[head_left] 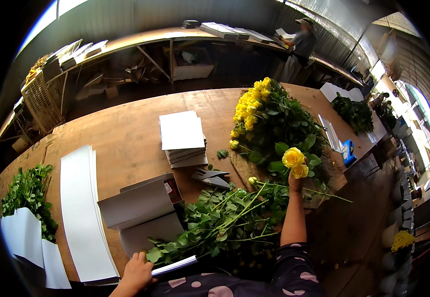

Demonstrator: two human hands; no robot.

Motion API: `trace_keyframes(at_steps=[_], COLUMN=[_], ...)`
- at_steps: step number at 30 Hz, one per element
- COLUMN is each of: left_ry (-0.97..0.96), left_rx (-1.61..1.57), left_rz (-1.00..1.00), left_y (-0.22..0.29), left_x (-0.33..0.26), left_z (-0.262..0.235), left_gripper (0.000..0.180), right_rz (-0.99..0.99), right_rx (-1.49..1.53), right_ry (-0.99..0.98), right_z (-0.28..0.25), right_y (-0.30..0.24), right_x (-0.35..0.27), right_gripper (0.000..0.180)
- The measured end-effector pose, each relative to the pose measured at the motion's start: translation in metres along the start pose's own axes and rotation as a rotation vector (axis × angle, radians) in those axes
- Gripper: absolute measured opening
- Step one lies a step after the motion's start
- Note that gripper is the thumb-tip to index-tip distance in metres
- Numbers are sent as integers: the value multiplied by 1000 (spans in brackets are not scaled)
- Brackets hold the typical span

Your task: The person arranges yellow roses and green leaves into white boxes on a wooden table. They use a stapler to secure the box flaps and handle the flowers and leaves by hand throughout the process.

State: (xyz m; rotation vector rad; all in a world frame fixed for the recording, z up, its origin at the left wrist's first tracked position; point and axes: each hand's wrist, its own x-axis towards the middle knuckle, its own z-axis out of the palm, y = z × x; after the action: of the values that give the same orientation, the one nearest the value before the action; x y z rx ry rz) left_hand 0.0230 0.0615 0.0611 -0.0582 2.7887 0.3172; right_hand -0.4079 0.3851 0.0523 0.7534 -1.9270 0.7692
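Note:
My right hand (296, 184) is raised over the right part of the table, closed around yellow roses (294, 159) just below their blooms. A green stem runs out to the right beside it. At the near edge, my left hand (136, 272) has its fingers curled by leaf tips and a narrow white folded sheet (174, 266); what lies inside them is hidden. Between the hands spreads a heap of leafy green stems (225, 218), with a pale yellow bud at its far end. Beyond my right hand lies a large pile of yellow roses (247, 110), blooms facing left.
A stack of white cards (181, 131) stands mid-table, near a grey forked tool (212, 177) and grey cardboard (135, 203). Long white sheets (87, 213) and greenery (29, 198) lie left. A blue object (347, 152) sits right. Another person (303, 44) stands at the back bench.

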Motion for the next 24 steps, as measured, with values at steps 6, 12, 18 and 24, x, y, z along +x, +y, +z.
trace_keyframes(at_steps=[6,12,18,24], left_ry=[26,87,58,64], left_rx=[8,-3,-109,-88], left_rz=[22,-11,-59,-40], left_y=[2,0,15,15], left_x=[2,-2,-1,-2], left_z=[0,15,-12,-14], left_gripper=[36,35,29,32], right_rz=[6,-212,-188,65], right_rx=[123,-48,-118,-8], right_ry=[-69,-261,-302,-213], right_z=[2,19,25,5], right_y=[-15,-59,-45,2], right_x=[-9,7,-1,14], right_gripper=[26,34,35,44])
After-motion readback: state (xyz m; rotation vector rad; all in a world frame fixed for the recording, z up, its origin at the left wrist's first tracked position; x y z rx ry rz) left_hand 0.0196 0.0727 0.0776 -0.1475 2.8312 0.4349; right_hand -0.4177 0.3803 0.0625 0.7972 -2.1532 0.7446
